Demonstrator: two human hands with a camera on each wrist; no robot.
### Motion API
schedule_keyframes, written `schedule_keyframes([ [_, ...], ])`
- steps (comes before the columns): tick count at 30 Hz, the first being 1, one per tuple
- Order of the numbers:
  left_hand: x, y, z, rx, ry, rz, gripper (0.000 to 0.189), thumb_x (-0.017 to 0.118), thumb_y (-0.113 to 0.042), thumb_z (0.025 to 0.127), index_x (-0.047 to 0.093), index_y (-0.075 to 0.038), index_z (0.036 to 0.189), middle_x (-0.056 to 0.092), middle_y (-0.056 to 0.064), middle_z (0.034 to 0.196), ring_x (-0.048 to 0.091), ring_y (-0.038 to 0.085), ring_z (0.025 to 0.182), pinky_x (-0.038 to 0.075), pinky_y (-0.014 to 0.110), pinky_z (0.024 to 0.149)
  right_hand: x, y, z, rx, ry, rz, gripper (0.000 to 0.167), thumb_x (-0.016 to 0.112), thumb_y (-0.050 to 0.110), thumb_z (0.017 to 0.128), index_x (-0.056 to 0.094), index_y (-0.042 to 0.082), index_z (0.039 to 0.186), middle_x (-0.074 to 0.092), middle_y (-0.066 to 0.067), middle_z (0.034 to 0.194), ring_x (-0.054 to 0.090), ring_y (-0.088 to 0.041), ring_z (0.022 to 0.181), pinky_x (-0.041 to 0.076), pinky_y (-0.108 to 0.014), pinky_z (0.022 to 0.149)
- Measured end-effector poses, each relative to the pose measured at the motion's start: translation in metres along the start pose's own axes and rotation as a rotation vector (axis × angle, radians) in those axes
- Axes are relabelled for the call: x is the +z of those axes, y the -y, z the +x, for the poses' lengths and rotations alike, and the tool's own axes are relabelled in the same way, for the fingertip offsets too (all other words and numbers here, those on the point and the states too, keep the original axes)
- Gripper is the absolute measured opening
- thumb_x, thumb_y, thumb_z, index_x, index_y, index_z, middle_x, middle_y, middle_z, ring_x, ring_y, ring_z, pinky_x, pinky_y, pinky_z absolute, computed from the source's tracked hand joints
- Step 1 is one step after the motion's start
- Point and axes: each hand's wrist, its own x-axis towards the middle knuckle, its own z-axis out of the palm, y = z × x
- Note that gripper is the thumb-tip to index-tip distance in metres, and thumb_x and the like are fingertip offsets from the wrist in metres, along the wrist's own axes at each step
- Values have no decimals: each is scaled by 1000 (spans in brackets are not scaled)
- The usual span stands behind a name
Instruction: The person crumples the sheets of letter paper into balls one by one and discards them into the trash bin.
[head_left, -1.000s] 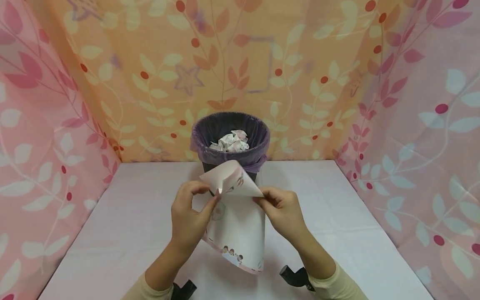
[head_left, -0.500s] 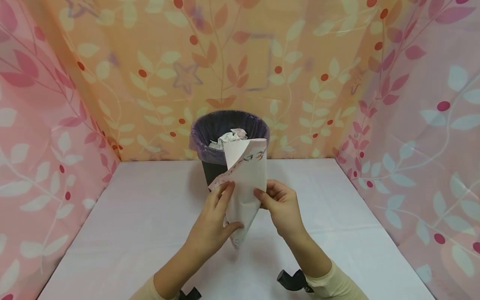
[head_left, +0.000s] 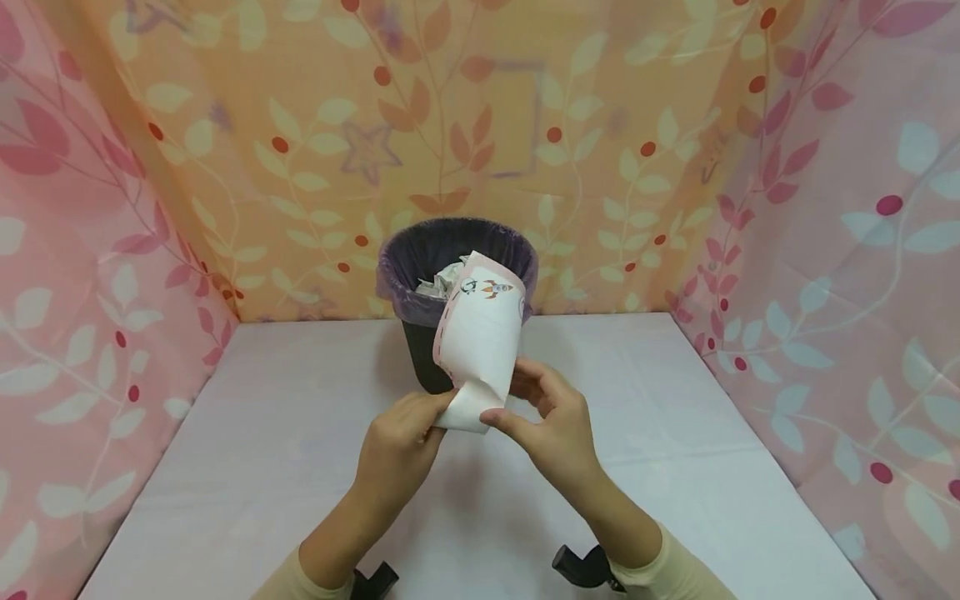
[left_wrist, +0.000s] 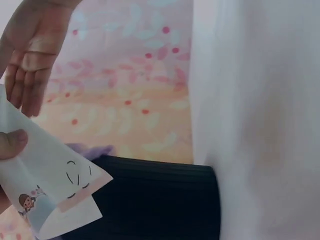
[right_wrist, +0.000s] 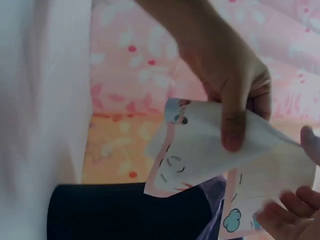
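Observation:
A sheet of white paper (head_left: 480, 333) with a pink border and printed cartoon pictures, a rocket among them, curls over in mid-air. My left hand (head_left: 401, 446) pinches its lower left part, and the thumb (right_wrist: 233, 130) presses on the folded layer in the right wrist view. At the paper's lower right is my right hand (head_left: 558, 429); its fingers stretch behind the sheet and its thumb lies against the near edge. Seen in the left wrist view, those right fingers (left_wrist: 32, 85) look nearly straight. Part of the sheet is hidden under its own fold.
Behind the paper stands a black bin (head_left: 420, 346) lined with a purple bag (head_left: 405, 296). Crumpled paper (head_left: 437, 282) lies inside it. A white cloth covers the table (head_left: 262, 433); patterned curtains (head_left: 300, 167) rise at the back and both sides.
The sheet has been turned and folded over, its top now leaning over the bin's front rim. My left hand shifts from lying along the sheet to pinching its lower left part.

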Motion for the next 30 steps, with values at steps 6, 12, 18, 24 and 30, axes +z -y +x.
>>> schedule_keyframes([
  [6, -6, 1, 4, -11, -16, -59, 28, 76, 10, 82, 79, -12, 98, 74, -2, 82, 63, 11, 69, 53, 23, 59, 0, 6, 2, -432, -155, -362, 93, 91, 50, 70, 54, -6, 134, 49, -23, 148, 46, -37, 139, 40, -35, 118],
  [12, -9, -3, 8, 35, -57, -114, 22, 81, 5, 81, 79, -14, 93, 76, -5, 85, 66, 10, 71, 54, 22, 62, -3, 16, 5, -668, -3, -413, 77, 84, 41, 84, 59, -10, 135, 55, -30, 142, 55, -41, 133, 46, -36, 112],
  [18, -12, -8, 8, 52, -109, -78, 19, 70, 8, 86, 69, -9, 80, 67, -2, 74, 52, 12, 62, 45, 22, 54, -5, 19, 2, -537, 129, -326, 69, 86, 32, 84, 60, -4, 136, 58, -23, 144, 61, -36, 129, 49, -30, 108],
  [24, -5, -8, 5, 48, -201, -81, 16, 67, 8, 84, 65, -7, 79, 65, 1, 72, 50, 11, 58, 47, 21, 52, -1, 14, -1, -454, 185, -233, 64, 89, 14, 80, 63, 0, 136, 65, -19, 135, 66, -31, 122, 54, -30, 103],
  [30, 7, -7, -2, -39, -233, -150, 24, 71, 17, 76, 69, -1, 90, 71, 4, 85, 68, 16, 71, 58, 21, 65, 3, 9, -2, -404, 179, -220, 42, 87, -1, 78, 71, 7, 117, 75, -6, 108, 72, -18, 97, 58, -20, 84],
])
